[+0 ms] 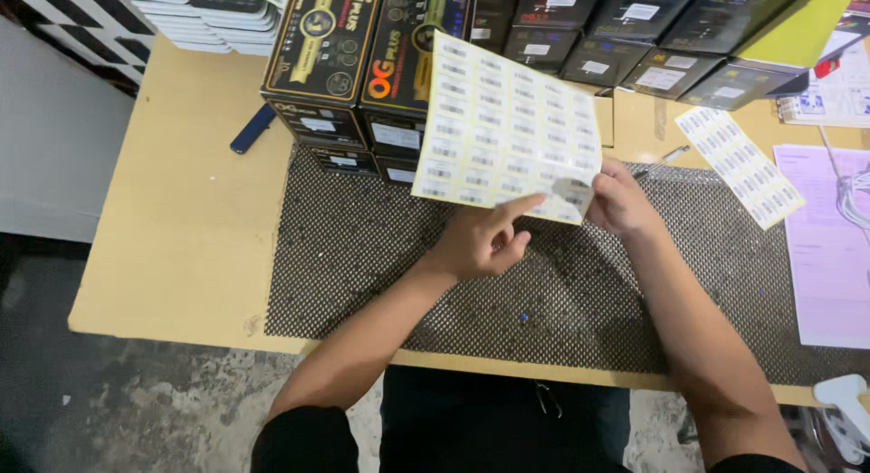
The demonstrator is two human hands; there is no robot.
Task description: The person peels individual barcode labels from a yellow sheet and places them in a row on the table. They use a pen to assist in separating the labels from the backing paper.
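**benchrat:** While the label sheet (503, 120) was up off the mat (362, 246), both hands had it by the lower edge. Left hand (480, 242) was mostly curled, with the forefinger stretched out under the sheet's bottom edge, so more propping than gripping. Right hand (621, 201) was pinched on the sheet's lower right corner, where one label looked half lifted. I'd guess the corner pinch was for peeling and the left finger was just there to keep the sheet from flopping.

**tapeface:** Makes sense. Where was the sheet compared to the mat?

**benchrat:** Held tilted above the mat's far edge, top leaning toward the black boxes (362, 65) stacked just behind the mat. Tilted like that, the rows of labels faced the camera, probably so they were easy to read.

**tapeface:** Anything else around?

**benchrat:** A narrower label strip (739, 165) lay flat, partly on the mat's far right corner, close to the right hand, likely kept within reach. Right of the mat were a pink paper (829, 246) and a white cable (852, 201). A dark blue pen-like thing (252, 129) sat off the mat's far left corner, beside the boxes, well away from both hands. Mat itself sat on a tan table (181, 237) and was bare under the hands, apart from a tiny blue speck I couldn't identify.
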